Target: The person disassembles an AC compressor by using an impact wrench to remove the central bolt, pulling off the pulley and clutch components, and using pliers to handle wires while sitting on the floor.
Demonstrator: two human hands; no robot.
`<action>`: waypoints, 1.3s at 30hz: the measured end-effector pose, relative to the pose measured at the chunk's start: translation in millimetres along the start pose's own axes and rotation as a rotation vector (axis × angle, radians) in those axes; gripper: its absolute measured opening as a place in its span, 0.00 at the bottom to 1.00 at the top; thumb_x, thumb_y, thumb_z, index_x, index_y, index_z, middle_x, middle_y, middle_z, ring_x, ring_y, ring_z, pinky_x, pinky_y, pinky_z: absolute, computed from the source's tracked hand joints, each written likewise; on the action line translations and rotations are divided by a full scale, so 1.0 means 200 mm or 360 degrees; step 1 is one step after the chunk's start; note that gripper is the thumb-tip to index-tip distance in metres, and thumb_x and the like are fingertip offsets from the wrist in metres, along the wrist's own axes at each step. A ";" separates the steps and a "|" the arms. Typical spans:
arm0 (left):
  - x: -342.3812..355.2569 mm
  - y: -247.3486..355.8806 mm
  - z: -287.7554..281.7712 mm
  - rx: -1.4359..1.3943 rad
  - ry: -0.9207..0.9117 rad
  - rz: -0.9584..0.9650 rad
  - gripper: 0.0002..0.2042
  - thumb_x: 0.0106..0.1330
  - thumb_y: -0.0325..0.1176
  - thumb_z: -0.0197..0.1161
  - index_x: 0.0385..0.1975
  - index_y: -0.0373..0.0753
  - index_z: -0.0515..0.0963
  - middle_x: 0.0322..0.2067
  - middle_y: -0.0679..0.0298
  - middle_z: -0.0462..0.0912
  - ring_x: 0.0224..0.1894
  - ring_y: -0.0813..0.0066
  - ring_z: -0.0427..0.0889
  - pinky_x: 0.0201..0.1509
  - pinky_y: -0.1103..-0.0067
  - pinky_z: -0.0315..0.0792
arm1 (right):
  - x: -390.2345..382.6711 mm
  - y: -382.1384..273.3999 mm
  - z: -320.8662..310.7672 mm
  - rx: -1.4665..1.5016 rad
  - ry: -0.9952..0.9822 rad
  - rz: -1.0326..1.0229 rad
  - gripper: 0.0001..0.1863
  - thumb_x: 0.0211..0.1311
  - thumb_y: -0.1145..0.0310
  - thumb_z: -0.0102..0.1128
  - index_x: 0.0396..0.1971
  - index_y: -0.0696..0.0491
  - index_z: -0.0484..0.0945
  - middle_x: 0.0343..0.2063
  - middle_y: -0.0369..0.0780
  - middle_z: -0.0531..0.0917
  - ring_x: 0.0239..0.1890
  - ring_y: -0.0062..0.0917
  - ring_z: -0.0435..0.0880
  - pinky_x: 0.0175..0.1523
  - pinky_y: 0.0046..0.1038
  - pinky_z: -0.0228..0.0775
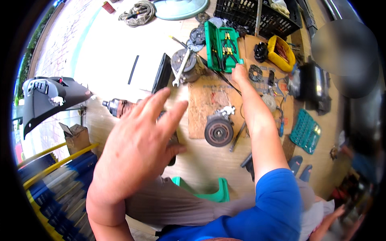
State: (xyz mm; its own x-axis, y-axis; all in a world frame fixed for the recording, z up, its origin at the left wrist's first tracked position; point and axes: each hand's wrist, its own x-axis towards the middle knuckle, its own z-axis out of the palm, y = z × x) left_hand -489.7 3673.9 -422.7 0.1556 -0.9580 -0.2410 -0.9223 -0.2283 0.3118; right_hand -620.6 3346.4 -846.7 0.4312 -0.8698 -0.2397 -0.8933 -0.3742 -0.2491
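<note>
Unreadable print (212, 86) on the cardboard (199, 120)

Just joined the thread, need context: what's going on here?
A person's right hand is at the near right corner of an open green case holding yellow-and-black pliers; whether it grips the case is unclear. The left hand is raised, fingers spread, apparently holding nothing. A round pulley-like part sits on the cardboard, and a wrench lies across another round metal part.
</note>
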 end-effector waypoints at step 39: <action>0.04 0.61 0.83 -0.1682 -0.0338 0.0098 0.13 0.67 0.35 0.60 0.45 0.33 0.75 0.31 0.61 0.81 0.29 0.76 0.80 0.30 0.77 0.75 | -2.09 0.04 -1.26 0.1906 0.0021 0.0189 0.14 0.63 0.73 0.57 0.45 0.63 0.70 0.26 0.37 0.76 0.18 0.18 0.74 0.22 0.21 0.70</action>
State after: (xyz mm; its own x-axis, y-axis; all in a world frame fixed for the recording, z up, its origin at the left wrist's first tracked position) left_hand -659.8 3667.0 -539.8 -0.0391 -0.9464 -0.3207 -0.1385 -0.3127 0.9397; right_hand -839.6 3626.1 -510.9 0.3469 -0.8844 -0.3123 -0.2396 0.2384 -0.9411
